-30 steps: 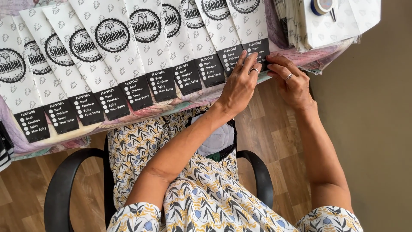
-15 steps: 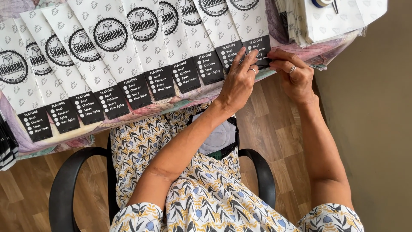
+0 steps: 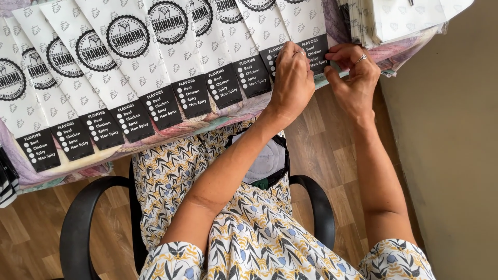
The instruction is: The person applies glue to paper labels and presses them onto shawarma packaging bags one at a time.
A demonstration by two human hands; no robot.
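Hands are working at the last paper bag (image 3: pixel 306 31) of an overlapping row of white bags (image 3: pixel 140 62) that is lying along the surface edge (image 3: pixel 228 122). Left hand (image 3: pixel 292 78) is pressing flat on this bag's black lower strip, probably for keeping it still, its grip closed on nothing. Right hand (image 3: pixel 353 78), just beside that strip, is pinching its edge with narrow fingers. Spare bag stack (image 3: pixel 399 21) is lying further right of it

White paper bag (image 3: pixel 306 28) with a black printed end panel, lying flat, last in an overlapping row; the panel's edge sits under the fingertips (image 3: pixel 300 52), between both sets of fingers.
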